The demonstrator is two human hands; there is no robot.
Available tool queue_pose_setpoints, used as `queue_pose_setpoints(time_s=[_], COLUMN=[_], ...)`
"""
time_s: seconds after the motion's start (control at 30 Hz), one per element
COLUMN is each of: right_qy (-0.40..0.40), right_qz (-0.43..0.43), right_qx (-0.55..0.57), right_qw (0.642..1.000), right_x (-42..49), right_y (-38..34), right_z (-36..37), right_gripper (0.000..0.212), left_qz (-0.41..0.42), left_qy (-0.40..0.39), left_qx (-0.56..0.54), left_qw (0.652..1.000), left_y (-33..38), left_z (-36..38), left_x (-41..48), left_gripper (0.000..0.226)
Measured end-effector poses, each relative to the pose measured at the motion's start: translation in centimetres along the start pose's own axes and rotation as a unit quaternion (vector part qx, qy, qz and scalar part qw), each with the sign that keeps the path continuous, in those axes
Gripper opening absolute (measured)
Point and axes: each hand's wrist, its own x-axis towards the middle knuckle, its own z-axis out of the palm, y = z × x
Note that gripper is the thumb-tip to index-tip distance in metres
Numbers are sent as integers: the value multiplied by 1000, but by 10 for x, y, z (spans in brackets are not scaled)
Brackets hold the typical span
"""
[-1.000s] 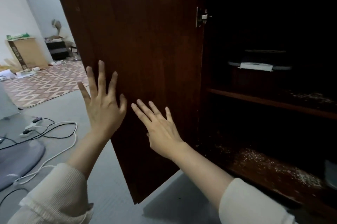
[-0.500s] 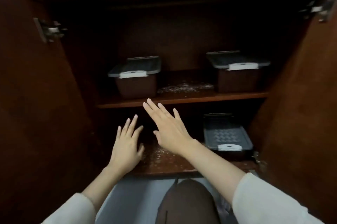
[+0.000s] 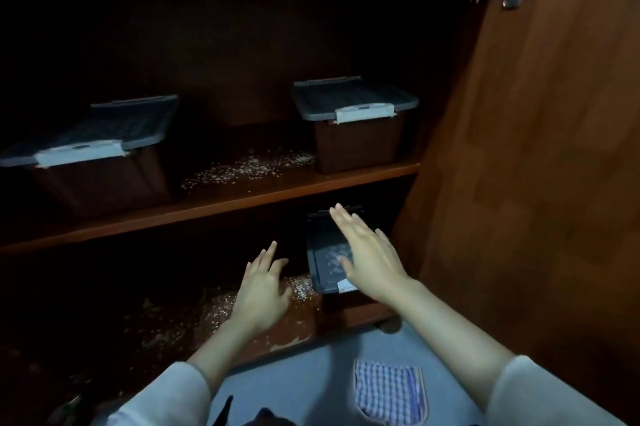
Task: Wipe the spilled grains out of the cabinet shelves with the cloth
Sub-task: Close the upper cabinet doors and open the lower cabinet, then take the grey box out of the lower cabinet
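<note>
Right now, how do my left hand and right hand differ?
The left hand is over the spilled grains on the lower shelf; the right hand is over the grey-lidded bin beside them. The right hand reaches higher and further in than the left hand. Both are open, fingers straight, holding nothing; the checked cloth lies on the floor.

Pale spilled grains patch the upper shelf mid-board, with a wider scatter across the lower shelf; blue-and-white checked cloth flat on grey floor.
</note>
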Motion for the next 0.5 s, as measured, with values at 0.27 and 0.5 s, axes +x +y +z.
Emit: queue_pose_setpoints(time_s=[0.27,0.5], right_qy=[4,-17], right_qz=[110,228], right_qx=[50,51], right_qw=[993,972], right_x=[26,56], right_y=[83,141], right_z=[41,83], right_gripper=[72,63], left_qz=[-62,-158], left_qy=[-79,-124], left_qx=[-86,-172], left_qw=[991,964], left_y=[-4,-5], left_z=[53,99], left_x=[40,76], left_gripper=[53,48])
